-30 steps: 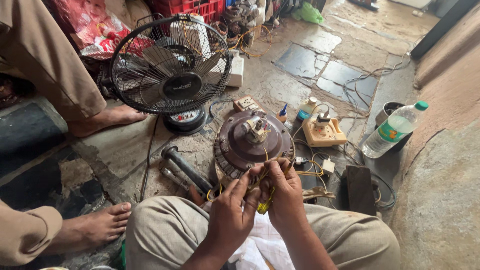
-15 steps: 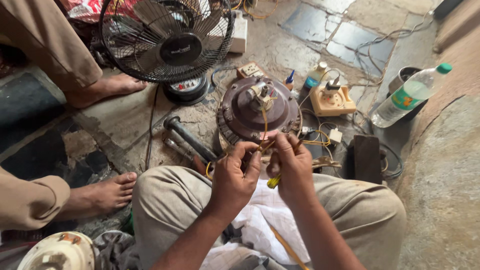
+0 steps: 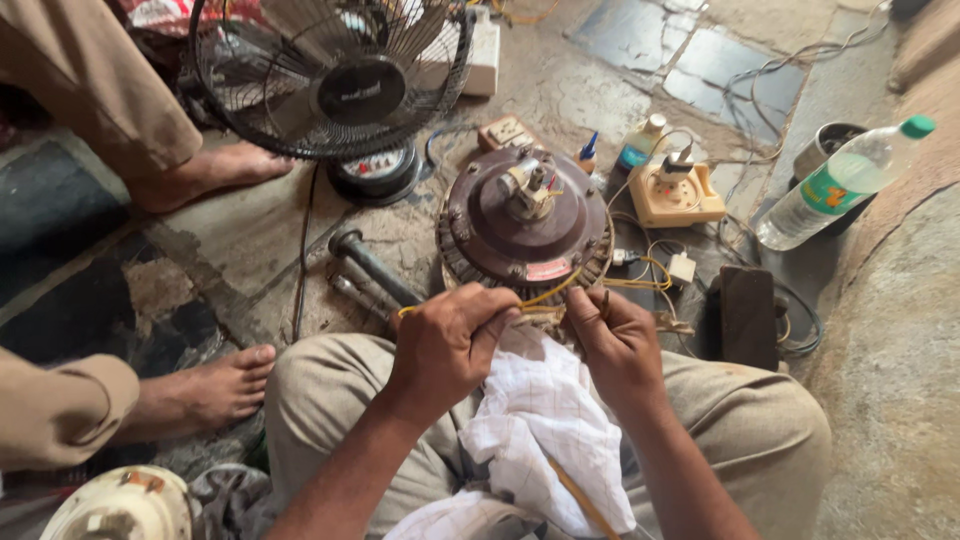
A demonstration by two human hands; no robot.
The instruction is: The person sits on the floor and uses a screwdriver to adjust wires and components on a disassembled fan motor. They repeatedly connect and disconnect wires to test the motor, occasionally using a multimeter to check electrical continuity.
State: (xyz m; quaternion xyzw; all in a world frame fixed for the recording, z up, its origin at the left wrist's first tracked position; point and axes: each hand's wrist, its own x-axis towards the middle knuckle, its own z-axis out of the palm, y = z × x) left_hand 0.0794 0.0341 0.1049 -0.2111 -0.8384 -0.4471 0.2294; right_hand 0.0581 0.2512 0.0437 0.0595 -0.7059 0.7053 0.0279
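Bare foot [image 3: 205, 385]: rested on the floor at far left, another person's.
Table fan [image 3: 335, 85]: stood behind, upright.
Left hand [image 3: 447, 345]: was closed, pinching a yellow wire [image 3: 545, 295].
Motor [image 3: 525, 225]: brown, round, sat on the floor just beyond both hands.
White cloth [image 3: 545, 420]: lay across the lap.
Right hand [image 3: 615, 340]: fingers curled at the motor's near edge; grip unclear.
Plastic bottle [image 3: 835, 185]: lay tilted at right.

a single head-worn view looks steeply down, close over the lap and the floor just ahead.
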